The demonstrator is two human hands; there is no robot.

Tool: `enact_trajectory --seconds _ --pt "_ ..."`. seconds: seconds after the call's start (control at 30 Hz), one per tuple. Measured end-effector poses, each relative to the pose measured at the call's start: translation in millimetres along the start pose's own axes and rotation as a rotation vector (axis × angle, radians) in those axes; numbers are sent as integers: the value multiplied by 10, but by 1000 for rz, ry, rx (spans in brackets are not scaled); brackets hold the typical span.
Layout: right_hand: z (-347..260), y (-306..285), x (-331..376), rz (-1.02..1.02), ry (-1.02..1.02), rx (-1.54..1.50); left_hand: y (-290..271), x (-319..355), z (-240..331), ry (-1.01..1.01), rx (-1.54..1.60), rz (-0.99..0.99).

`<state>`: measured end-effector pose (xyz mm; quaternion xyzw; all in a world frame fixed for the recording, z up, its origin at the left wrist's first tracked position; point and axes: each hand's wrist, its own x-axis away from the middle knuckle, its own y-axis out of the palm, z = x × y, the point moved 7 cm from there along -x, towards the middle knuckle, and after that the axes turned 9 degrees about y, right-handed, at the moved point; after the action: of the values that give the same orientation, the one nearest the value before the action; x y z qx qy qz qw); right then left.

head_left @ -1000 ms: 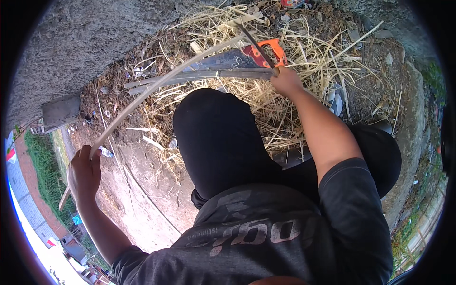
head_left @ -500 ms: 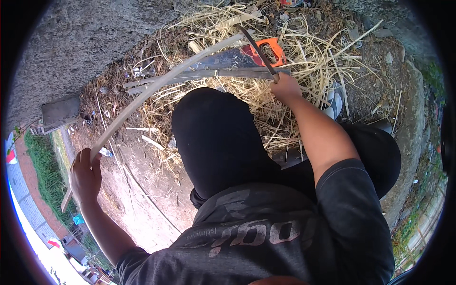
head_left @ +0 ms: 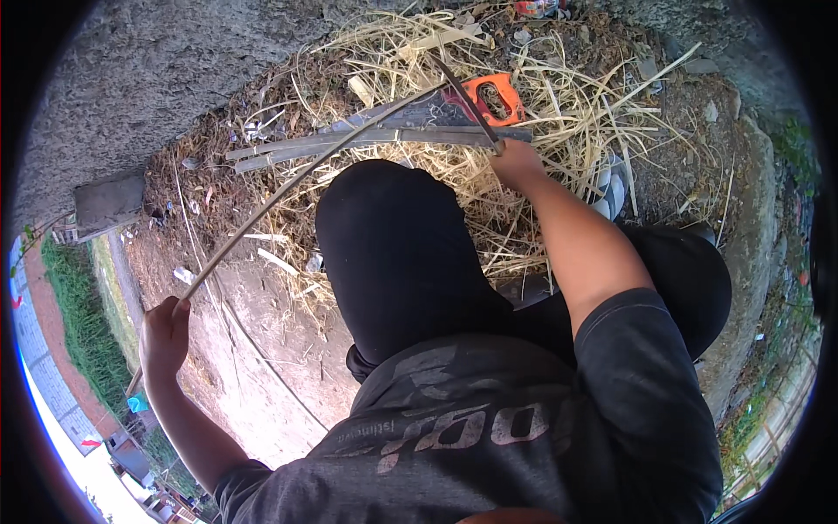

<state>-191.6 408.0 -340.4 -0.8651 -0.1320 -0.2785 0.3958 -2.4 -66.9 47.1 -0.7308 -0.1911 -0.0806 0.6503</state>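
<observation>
My left hand (head_left: 164, 341) is closed around the lower part of a long, flexible bamboo strip (head_left: 262, 211). The strip slants up and to the right, its narrow edge facing up, and its far end is close to the blade in my right hand. My right hand (head_left: 517, 164) grips the handle of a long dark knife (head_left: 469, 100), whose blade points up and slightly left. Beneath the knife lies a handsaw (head_left: 497, 98) with an orange handle, its blade partly covered. Two grey bamboo pieces (head_left: 349, 142) rest across the shavings just below the saw.
Pale curled shavings (head_left: 594, 113) are heaped ahead of my knees. A rough grey wall (head_left: 157, 96) rises at the far left, with a grey block (head_left: 109, 205) at its foot. My bent leg (head_left: 397, 253) in black fills the middle. A red can (head_left: 537, 9) lies at the back.
The bamboo strip has turned from its broad pale face to its narrow edge and looks straighter. My left hand has shifted slightly down and right. The knife has moved slightly left.
</observation>
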Motion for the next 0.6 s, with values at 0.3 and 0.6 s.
enact_trajectory --seconds 0.3,0.6 --pt "-646 178 318 -150 -243 22 80 -21 -21 -61 8 -38" --pt "-359 36 134 -44 -138 51 100 -32 10 -20 -31 -2"
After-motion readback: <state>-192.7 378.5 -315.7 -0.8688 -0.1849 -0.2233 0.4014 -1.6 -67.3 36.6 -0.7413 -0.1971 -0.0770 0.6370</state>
